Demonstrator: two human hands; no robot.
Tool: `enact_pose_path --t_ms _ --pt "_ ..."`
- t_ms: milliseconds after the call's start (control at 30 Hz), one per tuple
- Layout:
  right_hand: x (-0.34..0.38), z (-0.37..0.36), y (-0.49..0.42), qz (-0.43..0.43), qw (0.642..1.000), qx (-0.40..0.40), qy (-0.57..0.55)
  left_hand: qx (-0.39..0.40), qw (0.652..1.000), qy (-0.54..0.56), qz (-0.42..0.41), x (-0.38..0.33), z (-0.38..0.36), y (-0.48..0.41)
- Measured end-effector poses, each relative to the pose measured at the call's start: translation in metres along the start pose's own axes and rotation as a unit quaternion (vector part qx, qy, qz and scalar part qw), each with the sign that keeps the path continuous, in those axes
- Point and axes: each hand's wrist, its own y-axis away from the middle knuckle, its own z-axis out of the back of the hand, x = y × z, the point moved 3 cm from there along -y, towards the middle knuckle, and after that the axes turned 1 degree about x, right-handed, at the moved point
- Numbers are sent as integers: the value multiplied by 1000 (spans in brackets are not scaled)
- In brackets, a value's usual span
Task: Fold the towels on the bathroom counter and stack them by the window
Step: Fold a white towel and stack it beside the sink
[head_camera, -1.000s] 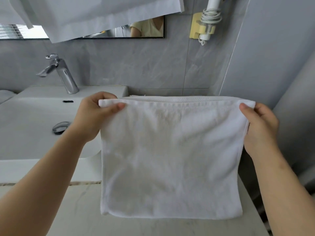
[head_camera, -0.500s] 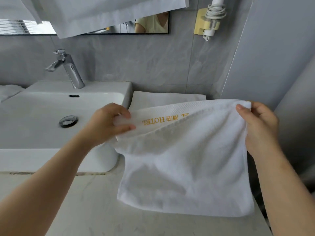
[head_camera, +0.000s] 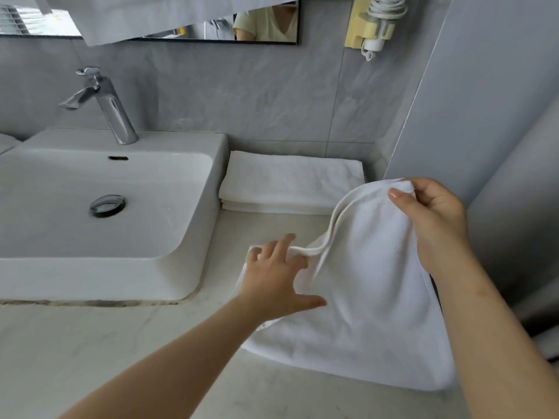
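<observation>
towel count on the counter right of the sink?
2. One folded towel lies against the back wall; its layered edge may hide another. The other towel lies in front, left hand resting on it, right hand pinching its raised edge.

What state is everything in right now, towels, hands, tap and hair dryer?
Towel: lower part on the counter, right corner lifted.
Left hand: fingers spread, touching the towel's left edge.
Right hand: pinching the towel's raised corner.
Folded towels: stacked flat at the back of the counter, beside the sink.
Tap: no water running.
Hair dryer: hung in its wall holder, cord coiled.
</observation>
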Motion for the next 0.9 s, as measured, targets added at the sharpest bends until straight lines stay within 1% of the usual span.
enact_pose_path --t_ms 133,267,300,367,467,533,600,633,667,700,733,800,833,900 --pt "-1 6 -1 1 999 -34 7 -31 998 -29 45 7 -8 4" --pt "-3 14 -2 2 997 -71 10 -7 988 53 145 49 11 2" --pt "-4 15 -3 1 997 -78 14 -16 985 70 155 58 20 0" --pt "-6 17 -5 -2 995 -93 19 -46 984 100 143 71 39 -5" --pt "-7 20 -11 5 993 -115 19 -87 978 163 97 85 69 -8" --pt "-8 20 -15 11 992 -125 22 -127 953 258 89 98 84 -8" --pt "-11 18 -19 13 991 -129 35 -148 903 387 111 109 94 -8" --pt "-13 16 -21 14 990 -130 44 -147 878 438 126 114 96 -9" --pt "-16 15 -23 16 990 -131 55 -139 862 465 142 118 97 -10" --pt "-19 14 -25 17 989 -130 63 -126 862 466 156 122 98 -11" --pt "-22 13 -27 14 989 -128 69 -108 873 446 165 125 100 -14" --pt "-26 12 -31 6 989 -119 83 -64 907 377 175 128 102 -18" --pt "-28 12 -32 2 989 -118 89 -44 915 360 177 130 103 -20" --pt "-31 14 -36 -2 988 -125 92 -8 910 377 171 134 105 -25"
